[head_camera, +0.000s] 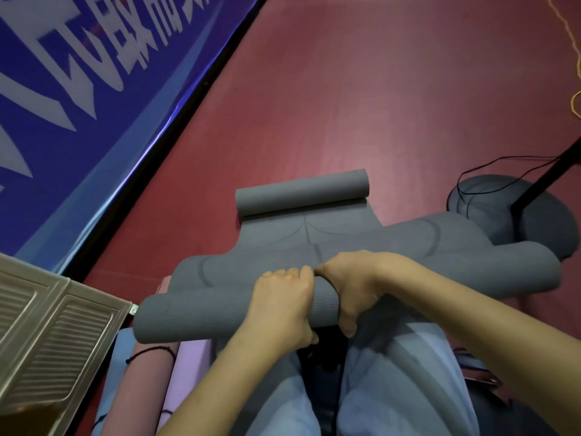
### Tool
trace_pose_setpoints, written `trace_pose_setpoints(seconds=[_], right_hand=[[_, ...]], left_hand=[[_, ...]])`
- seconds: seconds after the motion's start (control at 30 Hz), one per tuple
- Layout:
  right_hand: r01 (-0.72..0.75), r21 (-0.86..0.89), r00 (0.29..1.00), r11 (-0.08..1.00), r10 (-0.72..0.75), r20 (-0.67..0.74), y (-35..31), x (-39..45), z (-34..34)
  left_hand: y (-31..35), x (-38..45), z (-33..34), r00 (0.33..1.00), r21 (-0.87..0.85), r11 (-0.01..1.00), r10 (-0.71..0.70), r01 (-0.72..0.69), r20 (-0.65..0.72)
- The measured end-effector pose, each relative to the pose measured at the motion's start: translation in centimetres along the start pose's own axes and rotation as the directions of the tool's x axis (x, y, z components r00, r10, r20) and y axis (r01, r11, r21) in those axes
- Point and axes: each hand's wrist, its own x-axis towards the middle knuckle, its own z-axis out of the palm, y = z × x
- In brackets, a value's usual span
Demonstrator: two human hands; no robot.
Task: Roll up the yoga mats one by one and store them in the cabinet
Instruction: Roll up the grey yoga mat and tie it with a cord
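i see both hands clamped on the grey mat roll (204,316), left hand (284,305) fingers curled over top, right hand (350,286) wrapped round it. roll sits across my lap, long axis 8 to 2 o'clock; far end (301,191) also rolled at 12.

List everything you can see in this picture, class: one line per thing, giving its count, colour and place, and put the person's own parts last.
grey yoga mat: one, grey, on the floor in front of the person, rolled at both its near and far ends
rolled mats: at least two, pink and lilac, lower left beside the cabinet
blue mat: one, blue, flat under the rolled mats
cabinet: one, beige metal with louvred panels, lower left
banner: one, blue with white lettering, upper left
floor: dark red
stand base: one, grey round, right, with a black pole and thin black cable
yellow cord: one, upper right edge
trousers: light blue, bottom centre
left hand: gripping the near roll
right hand: gripping the near roll
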Motion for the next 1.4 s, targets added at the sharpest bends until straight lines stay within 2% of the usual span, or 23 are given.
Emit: trace_pose_setpoints(seconds=[0.07,0.17,0.3,0.43,0.53,0.6,0.67,0.77,0.83,0.93,1.1,1.3,1.4], right_hand=[[-0.046,-0.045,0.993,0.998,0.041,-0.114,0.1,-0.3,1.0],[-0.084,-0.118,0.964,0.989,0.051,-0.259,-0.1,-1.1,2.4],[-0.140,-0.272,0.857,0.952,-0.021,-0.515,-0.4,-1.3,4.3],[-0.185,-0.213,0.760,0.959,0.003,-0.650,-0.4,-0.9,6.3],[-0.194,-0.192,0.720,0.962,0.007,-0.694,-0.8,-0.6,7.2],[-0.221,-0.201,0.711,0.954,0.017,-0.703,-1.0,-0.1,6.9],[-0.208,-0.230,0.742,0.951,0.000,-0.671,-0.8,0.3,5.8],[-0.134,-0.278,0.837,0.951,-0.041,-0.545,-0.4,0.5,3.9],[-0.096,-0.260,0.882,0.961,-0.039,-0.471,-0.3,0.4,2.6],[-0.081,-0.213,0.943,0.974,0.006,-0.333,-0.1,0.5,0.9],[-0.076,-0.119,0.989,0.990,0.061,-0.132,0.4,1.6,-1.5],[-0.077,-0.146,0.979,0.986,0.047,-0.199,0.2,2.0,-0.5],[-0.120,-0.160,0.944,0.980,0.063,-0.323,0.0,1.8,0.2]], left_hand=[[-0.2,0.5,-0.1,0.999,0.012,1.000,0.026,-0.026,-0.024],[-0.4,1.1,-0.5,0.998,0.005,0.998,0.062,-0.062,0.011],[-1.0,2.6,-1.9,0.992,-0.031,0.998,0.063,-0.060,0.106],[-1.7,3.7,-2.9,0.981,-0.086,0.993,0.090,-0.075,0.174],[-1.4,3.5,-2.2,0.981,-0.069,0.994,0.099,-0.089,0.166],[-1.4,3.4,-1.7,0.985,-0.056,0.994,0.097,-0.089,0.146],[-1.8,3.4,-1.4,0.988,-0.094,0.993,0.079,-0.067,0.130],[-2.4,3.2,-0.9,0.996,-0.169,0.985,0.057,-0.044,0.073],[-2.6,2.8,-0.9,0.997,-0.177,0.982,0.073,-0.071,0.006],[-2.5,2.4,-1.2,0.999,-0.204,0.978,0.049,-0.048,-0.003],[-2.5,2.9,-0.8,0.999,-0.123,0.991,0.039,-0.043,-0.030],[-2.7,3.4,-0.2,1.000,-0.066,0.998,0.024,-0.025,-0.012],[-2.9,4.2,-0.8,0.999,-0.021,0.999,0.036,-0.037,-0.020]])
